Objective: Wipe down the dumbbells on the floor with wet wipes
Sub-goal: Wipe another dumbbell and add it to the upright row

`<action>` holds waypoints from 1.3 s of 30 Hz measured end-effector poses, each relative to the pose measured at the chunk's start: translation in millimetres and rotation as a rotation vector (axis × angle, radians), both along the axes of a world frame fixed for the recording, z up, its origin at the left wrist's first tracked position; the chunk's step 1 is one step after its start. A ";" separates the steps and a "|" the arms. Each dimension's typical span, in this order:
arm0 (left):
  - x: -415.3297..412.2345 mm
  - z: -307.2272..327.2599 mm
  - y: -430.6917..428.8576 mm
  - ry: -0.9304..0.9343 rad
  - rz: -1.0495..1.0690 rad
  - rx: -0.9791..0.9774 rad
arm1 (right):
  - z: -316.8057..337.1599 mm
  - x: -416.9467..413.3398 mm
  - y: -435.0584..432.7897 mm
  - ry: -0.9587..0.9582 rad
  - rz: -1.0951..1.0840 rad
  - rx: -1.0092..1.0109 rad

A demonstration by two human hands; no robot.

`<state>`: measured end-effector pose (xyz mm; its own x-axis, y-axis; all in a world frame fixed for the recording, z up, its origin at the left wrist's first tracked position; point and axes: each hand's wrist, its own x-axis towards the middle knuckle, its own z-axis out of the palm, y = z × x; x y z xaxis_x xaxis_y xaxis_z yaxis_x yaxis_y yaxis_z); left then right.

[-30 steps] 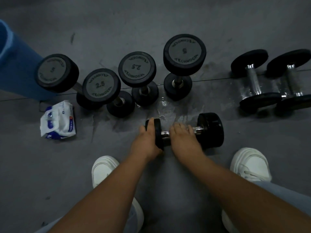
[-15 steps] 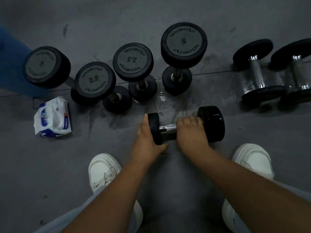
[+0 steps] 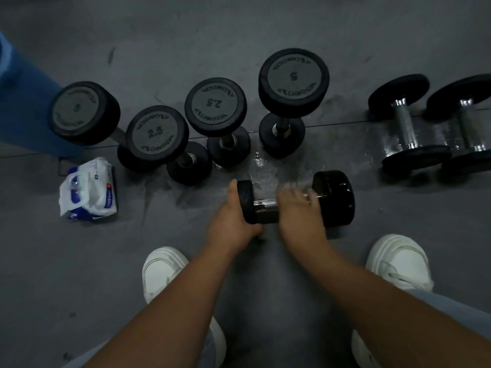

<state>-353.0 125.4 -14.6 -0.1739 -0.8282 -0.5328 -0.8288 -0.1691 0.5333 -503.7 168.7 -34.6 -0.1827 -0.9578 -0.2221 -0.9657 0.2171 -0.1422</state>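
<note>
Gripping the left head of the dumbbell (image 3: 334,197), which lies on the floor (image 3: 265,274) between the hands, the left hand (image 3: 233,219) curls round the black disc. The right hand (image 3: 300,211) lies blurred over the bar, its fingers stretched toward the right head, and whether a wipe sits under it cannot be told. Left of the left hand lies the wipes pack (image 3: 89,189) with white wipes showing at its top, four upright dumbbells (image 3: 293,81) stand beyond the hands, and the right hand's fingers, curled over the bar half a second ago, are now spread.
</note>
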 end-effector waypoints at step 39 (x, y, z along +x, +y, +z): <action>7.6 9.9 1.3 -0.152 -0.198 0.130 | 1.7 17.0 8.5 0.062 0.050 0.145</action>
<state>-345.4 126.7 -4.7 -0.2349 -0.7090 -0.6649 -0.9216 -0.0552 0.3843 -486.7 177.2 -32.9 -0.1537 -0.9248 -0.3480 -0.9817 0.1829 -0.0523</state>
